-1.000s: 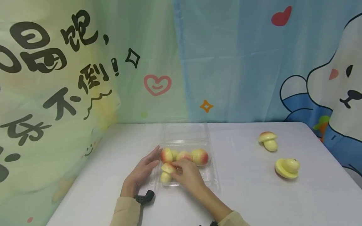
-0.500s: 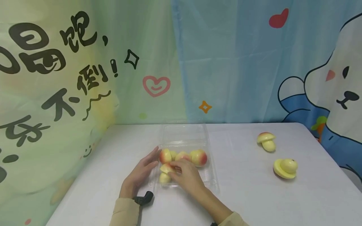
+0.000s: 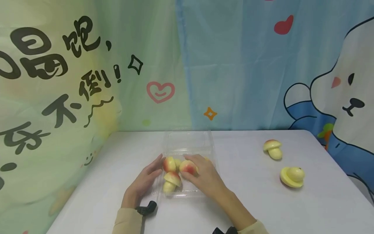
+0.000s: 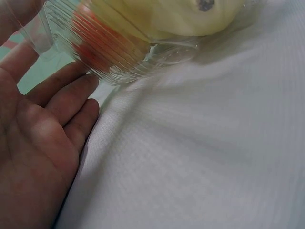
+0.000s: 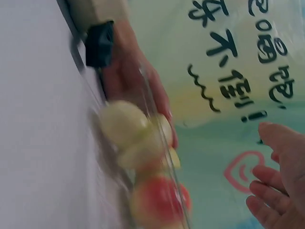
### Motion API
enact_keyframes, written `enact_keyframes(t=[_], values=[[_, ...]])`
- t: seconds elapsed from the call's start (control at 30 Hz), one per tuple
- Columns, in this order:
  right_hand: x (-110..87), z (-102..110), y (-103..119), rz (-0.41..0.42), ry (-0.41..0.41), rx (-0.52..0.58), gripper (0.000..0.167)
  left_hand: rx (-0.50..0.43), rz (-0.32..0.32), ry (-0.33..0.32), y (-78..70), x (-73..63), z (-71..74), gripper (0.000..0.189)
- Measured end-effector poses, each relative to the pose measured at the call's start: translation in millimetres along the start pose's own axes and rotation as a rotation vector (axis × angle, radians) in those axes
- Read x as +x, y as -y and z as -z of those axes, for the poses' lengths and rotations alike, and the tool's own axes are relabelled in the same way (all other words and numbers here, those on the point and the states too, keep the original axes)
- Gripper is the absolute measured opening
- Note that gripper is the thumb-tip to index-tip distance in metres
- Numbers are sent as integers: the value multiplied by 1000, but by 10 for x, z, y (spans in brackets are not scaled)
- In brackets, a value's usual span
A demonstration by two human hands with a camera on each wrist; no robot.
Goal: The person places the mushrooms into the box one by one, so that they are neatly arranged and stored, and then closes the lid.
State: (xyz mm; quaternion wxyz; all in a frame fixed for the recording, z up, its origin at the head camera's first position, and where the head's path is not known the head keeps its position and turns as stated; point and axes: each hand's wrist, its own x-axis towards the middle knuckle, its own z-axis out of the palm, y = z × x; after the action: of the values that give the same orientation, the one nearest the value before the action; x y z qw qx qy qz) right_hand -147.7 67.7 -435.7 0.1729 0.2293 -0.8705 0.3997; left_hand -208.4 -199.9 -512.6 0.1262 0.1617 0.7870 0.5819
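In the head view, a clear plastic clamshell box (image 3: 188, 141) stands with its lid back, holding several yellow-and-red mushroom-shaped pieces. One mushroom piece (image 3: 171, 181) lies in the front left corner, cap toward the back. Behind it are another mushroom piece (image 3: 169, 164) and a rounded red-blushed one (image 3: 188, 167); a further one is mostly hidden behind my right hand. My left hand (image 3: 145, 182) rests along the box's left side, fingers extended; the left wrist view shows fingertips (image 4: 88, 83) at its ribbed wall. My right hand (image 3: 205, 177) hovers over the box, fingers spread and holding nothing.
Two more mushroom pieces lie on the white table to the right: one on its side (image 3: 273, 149), one with its stem up (image 3: 293, 177). A printed curtain (image 3: 228, 65) hangs behind the table's back edge.
My right hand has let go of the front left mushroom piece and moved right and up. That piece now sits tilted in its corner. The left hand stays at the box's side.
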Motion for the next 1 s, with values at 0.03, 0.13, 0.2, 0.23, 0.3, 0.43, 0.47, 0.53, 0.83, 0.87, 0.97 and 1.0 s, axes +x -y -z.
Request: enact_keyframes(t=[0.03, 0.13, 0.2, 0.23, 0.3, 0.43, 0.47, 0.53, 0.83, 0.87, 0.97, 1.0], values=[[4, 50, -38, 13, -6, -18, 54, 1, 2, -2, -1, -4, 3, 64], [11, 209, -151, 7, -8, -80, 58, 0, 4, -4, -4, -10, 8, 65], [12, 329, -222, -33, -1, -105, 60, -3, 7, -7, -3, -13, 8, 64], [11, 393, -258, -57, -2, -110, 60, -7, 8, -9, -1, -13, 8, 64], [13, 527, -326, -83, -14, -117, 61, -20, 6, -4, 7, -14, 5, 64], [1, 796, -481, -97, -80, -136, 60, -18, 2, -1, 17, -11, -6, 64], [-7, 862, -524, -100, -96, -145, 59, -15, -1, 0, 15, -9, -9, 64], [-30, 988, -613, -116, -122, -169, 57, -6, -5, -1, 15, -6, -13, 64], [-195, 1523, -882, -305, -113, -198, 63, -34, -12, -4, 22, -8, -16, 63], [-222, 1580, -905, -321, -114, -197, 63, -33, -10, -2, 26, -8, -17, 63], [-311, 1735, -971, -368, -108, -188, 63, -31, -8, -2, 32, -5, -19, 63], [-340, 1779, -994, -379, -109, -189, 62, -32, -7, -4, 34, -5, -20, 63]])
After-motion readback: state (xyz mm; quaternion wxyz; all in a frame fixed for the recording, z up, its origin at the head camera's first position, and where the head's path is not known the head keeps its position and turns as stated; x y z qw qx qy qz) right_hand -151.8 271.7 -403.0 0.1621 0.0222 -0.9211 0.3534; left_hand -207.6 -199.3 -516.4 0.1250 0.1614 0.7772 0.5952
